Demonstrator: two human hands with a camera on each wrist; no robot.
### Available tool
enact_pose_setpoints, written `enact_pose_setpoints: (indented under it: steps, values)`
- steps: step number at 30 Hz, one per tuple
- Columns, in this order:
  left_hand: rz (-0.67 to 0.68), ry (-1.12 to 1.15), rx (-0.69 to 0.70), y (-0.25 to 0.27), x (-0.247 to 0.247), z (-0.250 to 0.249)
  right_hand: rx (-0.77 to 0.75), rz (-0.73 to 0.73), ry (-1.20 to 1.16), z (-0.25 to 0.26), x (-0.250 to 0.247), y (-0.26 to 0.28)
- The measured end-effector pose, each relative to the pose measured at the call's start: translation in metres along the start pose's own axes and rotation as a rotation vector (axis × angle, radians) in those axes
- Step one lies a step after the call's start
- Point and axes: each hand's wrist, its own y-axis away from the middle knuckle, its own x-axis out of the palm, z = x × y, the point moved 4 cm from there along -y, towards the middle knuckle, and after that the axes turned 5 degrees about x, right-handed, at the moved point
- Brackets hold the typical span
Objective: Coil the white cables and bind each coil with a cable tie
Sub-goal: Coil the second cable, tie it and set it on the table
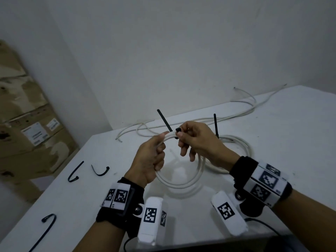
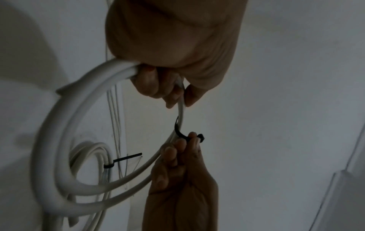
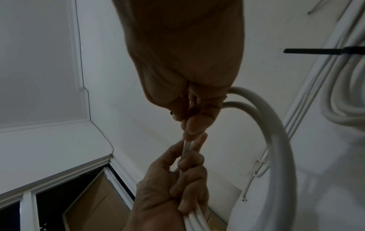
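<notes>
A white cable coil (image 1: 183, 180) hangs between my hands above the white table (image 1: 283, 135). My left hand (image 1: 156, 151) grips the coil's strands in its fist. My right hand (image 1: 181, 138) pinches a black cable tie (image 1: 164, 120) that wraps the strands; the tie's tail sticks up to the left. In the left wrist view the tie (image 2: 180, 132) loops round the coil (image 2: 65, 140) at my right fingertips (image 2: 183, 143). In the right wrist view the left hand (image 3: 183, 171) holds the coil (image 3: 276, 140). A second coil (image 1: 238, 148) lies behind, bound by a tie (image 1: 215, 124).
Loose white cables (image 1: 236, 115) trail along the table's far edge by the wall. Three spare black ties (image 1: 75, 171) (image 1: 101, 170) (image 1: 48, 226) lie on the table's left side. A worn cardboard box (image 1: 27, 124) stands on the floor to the left.
</notes>
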Motion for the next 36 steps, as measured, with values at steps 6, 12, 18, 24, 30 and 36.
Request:
enact_pose_setpoints:
  steps: [6,12,18,24,30,36]
  values:
    - [0.129,0.154,-0.067,0.001,0.004,0.013,0.015,0.023,0.031,-0.011,0.002,-0.002]
    - [0.115,0.098,-0.067,0.001,0.001,0.017,0.024,0.071,0.119,-0.018,0.005,-0.003]
    - [0.038,0.075,-0.074,0.001,-0.001,0.028,0.042,0.169,0.209,-0.024,0.007,0.003]
    - [-0.027,0.059,-0.059,0.001,-0.001,0.03,0.008,0.221,0.288,-0.023,0.011,0.013]
    - [-0.059,-0.062,0.048,0.004,0.0,0.027,-0.121,0.082,0.372,-0.011,0.007,0.017]
    - [-0.1,-0.133,0.191,0.011,0.011,0.014,-0.083,-0.06,-0.116,0.0,-0.002,0.006]
